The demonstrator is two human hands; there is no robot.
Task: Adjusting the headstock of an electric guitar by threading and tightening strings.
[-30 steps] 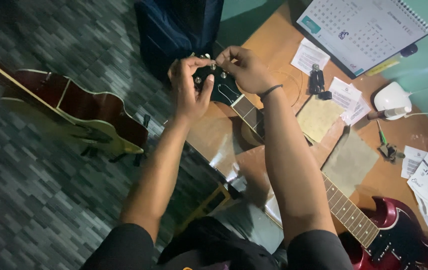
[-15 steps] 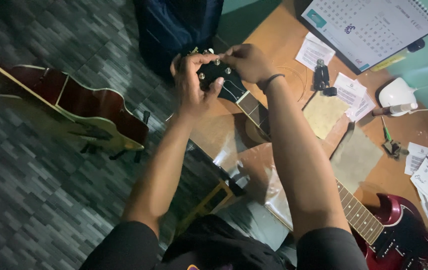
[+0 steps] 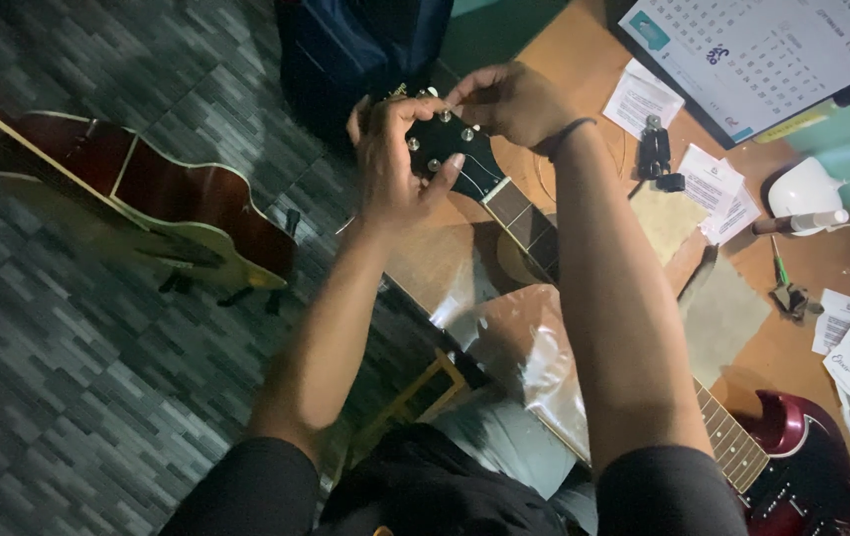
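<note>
Headstock: we see the black headstock of a dark red electric guitar, with silver tuning posts, held up past the edge of the wooden table, near the top centre of the view.
Guitar position: its neck runs from the headstock down to the right across the table, and the red body lies at the lower right corner.
Left hand: our left hand wraps around the left side of the headstock, fingers closed on it, thumb lying over the front face.
Right hand: our right hand sits at the upper right edge of the headstock, fingertips pinched together at a tuning peg; the peg itself is too small for us to make out.
Under the arms: a clear plastic bag lies crumpled over the neck.
On the table: white paper slips, a desk calendar, a tan cloth, a small green-handled tool and a white rounded device.
Floor: an acoustic guitar with a reddish-brown body lies to the left on grey patterned tiles.
Beyond the headstock: a dark blue bag.
</note>
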